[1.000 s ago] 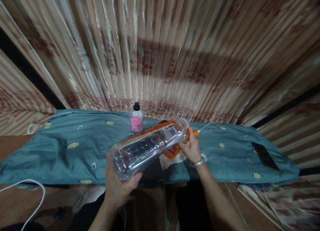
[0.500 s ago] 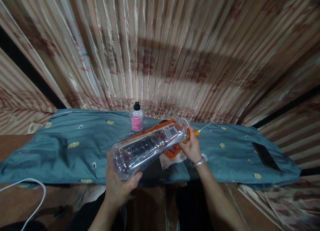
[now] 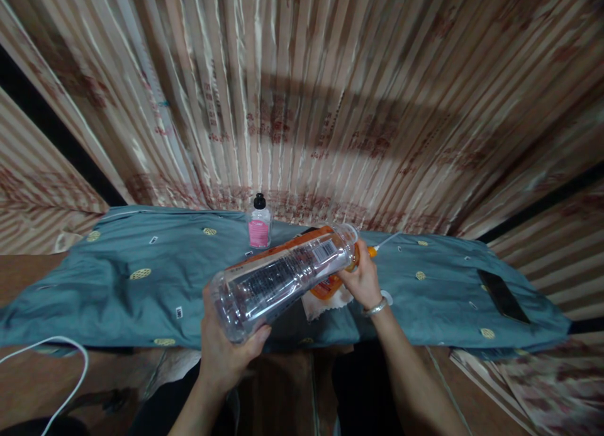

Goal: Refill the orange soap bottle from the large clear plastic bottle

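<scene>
A large clear plastic bottle with an orange and dark label is tilted, its base at the lower left and its neck at the upper right. My left hand is wrapped round the base end. At the neck end, my right hand, with a bracelet at the wrist, has its fingers closed; the neck partly hides them. An orange-yellow item with a thin white spout shows beside the right fingers. Beneath the bottle lies an orange and white packet, partly covered. Behind stands a small bottle with a pink label and black cap.
The table wears a teal patterned cloth. On its right part lies a black phone. A white cable loops at the lower left. Striped curtains hang behind the table.
</scene>
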Available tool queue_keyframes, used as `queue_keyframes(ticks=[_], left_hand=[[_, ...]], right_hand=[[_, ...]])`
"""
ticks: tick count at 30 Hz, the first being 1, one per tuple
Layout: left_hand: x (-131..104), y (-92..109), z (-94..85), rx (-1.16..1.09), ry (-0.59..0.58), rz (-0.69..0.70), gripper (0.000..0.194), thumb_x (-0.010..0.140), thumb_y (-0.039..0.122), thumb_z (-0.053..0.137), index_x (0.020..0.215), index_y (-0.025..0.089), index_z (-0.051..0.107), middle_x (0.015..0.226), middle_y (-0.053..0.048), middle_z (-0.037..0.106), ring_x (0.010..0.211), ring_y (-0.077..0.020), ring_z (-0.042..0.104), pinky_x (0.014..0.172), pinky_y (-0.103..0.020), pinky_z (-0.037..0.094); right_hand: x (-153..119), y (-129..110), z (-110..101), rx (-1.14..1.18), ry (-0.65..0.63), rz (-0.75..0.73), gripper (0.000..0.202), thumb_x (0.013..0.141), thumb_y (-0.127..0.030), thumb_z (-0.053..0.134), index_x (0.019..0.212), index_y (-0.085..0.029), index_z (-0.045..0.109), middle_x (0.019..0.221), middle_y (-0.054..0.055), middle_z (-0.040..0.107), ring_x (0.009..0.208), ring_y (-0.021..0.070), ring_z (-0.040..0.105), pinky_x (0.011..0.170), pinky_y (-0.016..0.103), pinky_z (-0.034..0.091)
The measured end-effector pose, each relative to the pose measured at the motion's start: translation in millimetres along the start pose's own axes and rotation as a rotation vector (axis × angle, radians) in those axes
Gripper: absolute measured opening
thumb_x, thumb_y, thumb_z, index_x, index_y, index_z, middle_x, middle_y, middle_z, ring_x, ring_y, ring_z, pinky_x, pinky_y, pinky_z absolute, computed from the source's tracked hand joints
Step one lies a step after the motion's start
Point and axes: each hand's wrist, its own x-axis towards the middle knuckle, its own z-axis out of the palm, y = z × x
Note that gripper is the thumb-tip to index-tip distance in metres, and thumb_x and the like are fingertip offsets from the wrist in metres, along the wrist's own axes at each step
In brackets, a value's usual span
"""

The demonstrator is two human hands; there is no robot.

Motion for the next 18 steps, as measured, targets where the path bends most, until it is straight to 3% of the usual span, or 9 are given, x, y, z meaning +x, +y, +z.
queue_keyframes(ticks=[14,18], left_hand=[[0.7,11.1,6.5,0.017,0.089,-0.009,0.082,0.062,0.059,0.082,0.123,0.015,0.05,0.095,-0.012,0.073,0.082,-0.0274,0.073,0.074,-0.04,0.06],[0.7,11.0,6.7,0.022,0.087,0.005,0.08,0.062,0.057,0.083,0.123,0.017,0.052,0.101,-0.011,0.073,0.088,-0.0281,0.073,0.081,-0.042,0.059]], right_hand=[[-0.9,3.5,1.9,-0.012,0.014,-0.005,0.062,0.078,-0.046,0.077,0.13,-0.02,0.055,0.121,0.012,0.072,0.106,0.0298,0.072,0.096,0.047,0.058],[-0.7,1.5,1.1,-0.011,0.008,-0.001,0.061,0.08,-0.046,0.076,0.13,-0.02,0.055,0.12,0.012,0.072,0.105,0.0298,0.072,0.095,0.046,0.059]])
